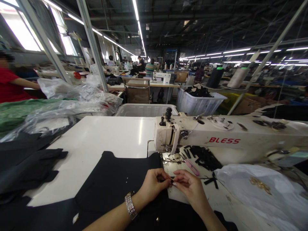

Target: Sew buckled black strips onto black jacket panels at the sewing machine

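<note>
In front of the sewing machine (183,138), my left hand (154,183) and my right hand (189,186) meet fingertip to fingertip. Both pinch one small piece (171,181) between them; it shows a bit of gold metal and black strip, mostly covered by my fingers. Black fabric (115,179) lies flat under my left hand and wrist, its edge reaching the machine's needle area. Just beyond my right hand are pink-handled thread snips (192,167) and a pile of short black strips (203,158). A few strips (211,181) lie apart from it.
A white plastic bag (240,179) with gold metal pieces (260,185) lies at the right. Dark fabric pieces (24,166) and plastic-wrapped goods (79,106) occupy the left. Behind the white table (115,134) stands a plastic bin (144,109). A person in red (12,83) is at far left.
</note>
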A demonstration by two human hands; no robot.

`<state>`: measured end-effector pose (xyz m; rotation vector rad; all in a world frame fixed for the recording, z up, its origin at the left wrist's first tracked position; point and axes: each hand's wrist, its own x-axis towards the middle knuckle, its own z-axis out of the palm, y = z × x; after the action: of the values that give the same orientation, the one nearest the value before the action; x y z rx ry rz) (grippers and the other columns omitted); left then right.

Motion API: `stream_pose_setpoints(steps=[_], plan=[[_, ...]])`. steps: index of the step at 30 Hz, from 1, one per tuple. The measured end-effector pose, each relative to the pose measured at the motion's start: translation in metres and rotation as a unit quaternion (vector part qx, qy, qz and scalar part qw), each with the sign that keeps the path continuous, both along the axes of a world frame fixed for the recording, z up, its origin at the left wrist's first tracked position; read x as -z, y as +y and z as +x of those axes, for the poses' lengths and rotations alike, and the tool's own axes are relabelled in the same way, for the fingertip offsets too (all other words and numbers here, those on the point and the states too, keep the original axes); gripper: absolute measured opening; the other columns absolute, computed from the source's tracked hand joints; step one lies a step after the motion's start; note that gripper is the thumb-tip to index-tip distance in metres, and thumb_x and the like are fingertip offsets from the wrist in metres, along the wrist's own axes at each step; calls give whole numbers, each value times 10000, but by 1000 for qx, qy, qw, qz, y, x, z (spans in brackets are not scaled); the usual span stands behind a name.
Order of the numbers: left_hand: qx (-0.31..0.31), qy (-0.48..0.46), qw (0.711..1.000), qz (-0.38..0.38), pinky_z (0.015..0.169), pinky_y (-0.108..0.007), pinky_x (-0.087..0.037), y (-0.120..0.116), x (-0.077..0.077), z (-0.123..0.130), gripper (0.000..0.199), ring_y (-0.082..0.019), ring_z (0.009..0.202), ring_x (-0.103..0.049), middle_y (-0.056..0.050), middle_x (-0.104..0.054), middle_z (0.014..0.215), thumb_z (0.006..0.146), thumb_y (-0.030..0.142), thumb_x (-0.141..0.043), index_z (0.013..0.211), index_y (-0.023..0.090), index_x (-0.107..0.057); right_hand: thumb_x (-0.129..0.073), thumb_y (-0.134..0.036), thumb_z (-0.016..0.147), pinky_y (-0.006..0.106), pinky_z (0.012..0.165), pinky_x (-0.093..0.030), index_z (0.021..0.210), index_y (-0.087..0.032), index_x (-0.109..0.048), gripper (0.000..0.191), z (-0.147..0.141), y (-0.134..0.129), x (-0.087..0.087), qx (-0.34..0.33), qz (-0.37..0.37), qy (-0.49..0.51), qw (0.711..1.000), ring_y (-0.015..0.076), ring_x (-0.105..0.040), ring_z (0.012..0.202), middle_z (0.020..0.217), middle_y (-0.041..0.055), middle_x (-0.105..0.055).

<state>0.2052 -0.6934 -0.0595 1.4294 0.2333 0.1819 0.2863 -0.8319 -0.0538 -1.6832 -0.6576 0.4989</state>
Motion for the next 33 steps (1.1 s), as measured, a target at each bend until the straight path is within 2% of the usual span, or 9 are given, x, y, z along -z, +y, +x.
stream_pose_setpoints(steps=[4, 7, 10, 16, 19, 22, 26, 29, 33], plan=[[7, 1, 999, -38, 576, -233, -469, 1, 1, 0, 245, -138, 594, -585, -76, -633, 677, 604, 284, -692, 599, 97, -534, -667, -209, 591, 253, 605, -502, 788, -171, -573, 222, 1, 2, 0, 2, 6, 37, 999, 154, -616, 626, 641, 5, -623], [18, 10, 996, -81, 569, -227, -474, 0, -1, 0, 294, -132, 583, -592, -64, -636, 656, 568, 308, -722, 582, 101, -515, -698, -181, 531, 202, 493, -462, 707, -168, -571, 218, 2, 5, -1, -4, 14, 97, 995, 112, -577, 516, 572, -29, -596], [29, 21, 991, -132, 530, -214, -478, 1, -3, 1, 335, -119, 530, -589, -49, -632, 609, 522, 310, -754, 572, 99, -499, -738, -232, 493, 188, 422, -408, 646, -159, -579, 233, 3, 6, -1, -18, 16, 125, 992, 105, -552, 464, 524, -29, -590], [59, 8, 975, -212, 483, -178, -466, 6, -3, 0, 333, -116, 501, -597, -64, -644, 586, 539, 284, -758, 594, 91, -494, -767, -294, 505, 263, 563, -479, 666, -149, -632, 255, 0, 4, -6, -63, 65, 122, 988, 160, -607, 577, 601, 23, -641], [66, 11, 971, -231, 473, -167, -458, 7, -2, -1, 317, -108, 485, -593, -61, -639, 561, 553, 270, -753, 607, 85, -501, -740, -259, 567, 269, 616, -490, 707, -166, -650, 190, -3, 3, -11, -74, 75, 65, 992, 159, -610, 628, 651, 18, -640], [64, 20, 975, -213, 457, -175, -451, 7, -3, 0, 334, -109, 461, -581, -60, -629, 537, 536, 293, -756, 595, 84, -503, -683, -243, 646, 250, 574, -489, 724, -182, -655, 104, -5, 1, -14, -60, 59, -72, 994, 148, -594, 613, 658, 19, -619], [32, 35, 988, -146, 422, -172, -423, 5, -5, 0, 352, -92, 435, -544, -35, -604, 527, 497, 334, -757, 575, 86, -519, -631, -248, 697, 238, 535, -482, 761, -202, -653, 82, -7, 0, -16, -52, 22, -259, 964, 142, -581, 592, 712, 37, -626], [14, 50, 994, -99, 404, -170, -397, 4, -7, -1, 337, -68, 396, -490, -5, -567, 489, 491, 343, -749, 590, 82, -560, -592, -251, 726, 253, 564, -495, 778, -206, -647, 88, -9, 0, -15, -45, -5, -317, 947, 147, -591, 578, 741, 46, -650], [32, 63, 994, -80, 387, -165, -354, 6, -7, -1, 333, -55, 364, -441, 12, -524, 431, 526, 380, -722, 608, 80, -605, -572, -232, 750, 255, 599, -500, 823, -202, -644, 108, -10, 0, -13, -56, -6, -329, 943, 158, -610, 629, 744, 43, -661]])
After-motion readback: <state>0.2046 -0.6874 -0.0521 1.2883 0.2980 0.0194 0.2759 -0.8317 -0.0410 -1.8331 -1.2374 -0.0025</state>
